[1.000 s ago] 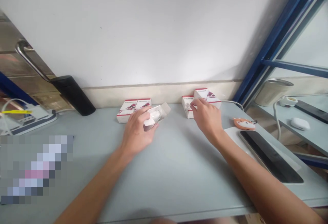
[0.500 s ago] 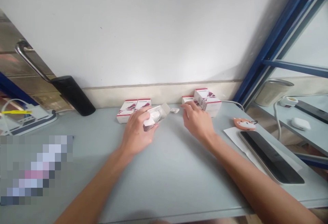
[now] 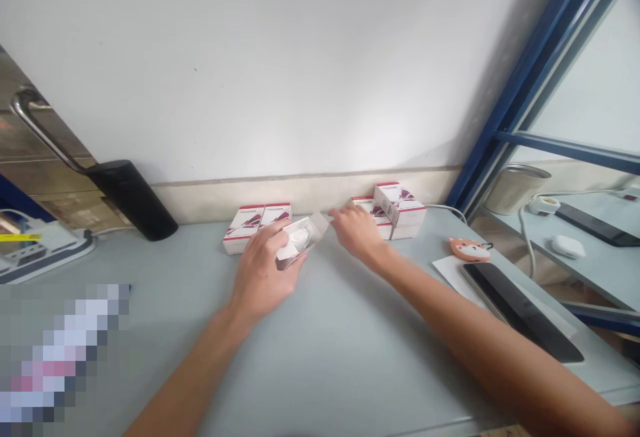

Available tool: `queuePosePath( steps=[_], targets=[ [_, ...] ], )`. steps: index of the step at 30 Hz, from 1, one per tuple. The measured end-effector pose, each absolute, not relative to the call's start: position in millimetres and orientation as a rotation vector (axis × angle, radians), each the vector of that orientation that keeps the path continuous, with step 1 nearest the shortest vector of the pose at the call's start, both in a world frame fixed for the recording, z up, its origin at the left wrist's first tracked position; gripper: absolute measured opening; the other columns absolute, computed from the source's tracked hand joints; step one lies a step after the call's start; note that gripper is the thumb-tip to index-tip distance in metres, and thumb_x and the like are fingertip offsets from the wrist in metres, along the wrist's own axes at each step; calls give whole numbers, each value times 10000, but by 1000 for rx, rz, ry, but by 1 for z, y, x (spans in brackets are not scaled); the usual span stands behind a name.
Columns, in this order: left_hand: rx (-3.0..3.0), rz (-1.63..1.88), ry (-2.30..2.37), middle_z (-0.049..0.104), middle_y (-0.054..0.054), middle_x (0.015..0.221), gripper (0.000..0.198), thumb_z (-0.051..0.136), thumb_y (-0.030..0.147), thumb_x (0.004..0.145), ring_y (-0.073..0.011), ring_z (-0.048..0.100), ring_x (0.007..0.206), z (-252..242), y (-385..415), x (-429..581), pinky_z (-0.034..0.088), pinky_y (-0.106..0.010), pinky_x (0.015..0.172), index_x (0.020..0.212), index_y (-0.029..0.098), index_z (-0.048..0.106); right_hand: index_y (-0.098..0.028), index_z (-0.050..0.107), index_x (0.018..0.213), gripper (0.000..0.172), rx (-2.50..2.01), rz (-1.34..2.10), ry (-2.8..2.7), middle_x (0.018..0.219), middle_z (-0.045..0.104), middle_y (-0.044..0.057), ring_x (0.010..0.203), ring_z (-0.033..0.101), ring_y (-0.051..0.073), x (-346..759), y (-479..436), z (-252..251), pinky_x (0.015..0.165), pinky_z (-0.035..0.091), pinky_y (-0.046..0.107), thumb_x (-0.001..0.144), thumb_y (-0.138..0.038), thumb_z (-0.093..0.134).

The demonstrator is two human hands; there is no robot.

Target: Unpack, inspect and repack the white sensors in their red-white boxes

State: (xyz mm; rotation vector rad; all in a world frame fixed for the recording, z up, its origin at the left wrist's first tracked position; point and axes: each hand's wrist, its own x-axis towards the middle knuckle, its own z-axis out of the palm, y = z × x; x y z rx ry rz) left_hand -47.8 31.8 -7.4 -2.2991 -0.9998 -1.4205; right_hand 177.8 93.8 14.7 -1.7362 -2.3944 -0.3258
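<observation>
Our left hand (image 3: 263, 278) grasps a clear plastic pack (image 3: 306, 237) at 12 o'clock, with our right hand (image 3: 356, 231) open just beside it

The left hand's fingers (image 3: 267, 240) wrap the pack, held off the pale tabletop (image 3: 350, 363), and a white rounded item (image 3: 296, 247) shows inside it. The right hand is released, its fingertips (image 3: 334, 215) just beside the pack's far end and near a flat white-and-red box (image 3: 367, 209), against which a second box (image 3: 400, 203) stands tilted at 1 o'clock. Two more white-and-red boxes (image 3: 255, 225) lie behind the pack at 12 o'clock. An orange fox-shaped case (image 3: 469, 249) lies at 2 o'clock, a black-screened tablet (image 3: 520, 310) rests on white paper (image 3: 450, 271) at 3 o'clock, and a black cylinder (image 3: 133, 200) leans against the wall at 10 o'clock
</observation>
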Motion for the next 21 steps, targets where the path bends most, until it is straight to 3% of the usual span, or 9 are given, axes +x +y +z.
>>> queuePosePath(
  steps=[5, 8, 11, 15, 18, 21],
  targets=[
    [-2311, -1398, -960, 677, -107, 1341, 490, 773, 146, 864, -286, 699, 1207, -8, 31, -48, 576, -449, 938, 1198, 293, 447, -142, 663, 1343, 370, -1895, -178, -2368, 1110, 762, 161, 1098, 637, 295, 230, 120, 62, 911, 409, 361, 1035, -171, 460],
    [-2327, -1405, -958, 671, -107, 1349, 494, 763, 142, 871, -278, 696, 1212, -8, 31, -48, 580, -450, 946, 1218, 295, 447, -242, 775, 1145, 293, -1938, -24, -2461, 1106, 768, 105, 1055, 642, 279, 248, 138, 76, 850, 424, 333, 981, -166, 544],
    [-2322, -1423, -975, 674, -104, 1345, 485, 757, 151, 881, -265, 697, 1201, -9, 32, -49, 581, -446, 948, 1219, 298, 442, -250, 806, 997, 241, -1928, 10, -2516, 1095, 756, 101, 1080, 621, 286, 250, 148, 78, 886, 425, 345, 945, -153, 592],
    [-2329, -1409, -991, 664, -113, 1361, 484, 748, 166, 892, -275, 686, 1224, -8, 30, -49, 578, -472, 968, 1224, 308, 426, -162, 781, 1068, 284, -1865, -124, -2486, 1193, 702, 161, 1179, 573, 306, 237, 138, 80, 1035, 371, 411, 951, -82, 535],
    [-2340, -1371, -980, 666, -109, 1350, 478, 737, 162, 897, -283, 694, 1217, -7, 27, -47, 578, -486, 977, 1228, 313, 427, -170, 734, 1160, 367, -1539, -254, -2339, 1239, 677, 131, 1124, 591, 258, 219, 102, 85, 1054, 367, 407, 1013, -78, 412],
    [-2337, -1352, -939, 665, -110, 1352, 485, 734, 142, 890, -284, 702, 1215, -5, 26, -44, 581, -488, 983, 1227, 310, 429, -218, 719, 1159, 281, -1031, -225, -2228, 1149, 687, 88, 1034, 603, 239, 197, 54, 88, 906, 447, 364, 1046, -191, 463]
  ],
)
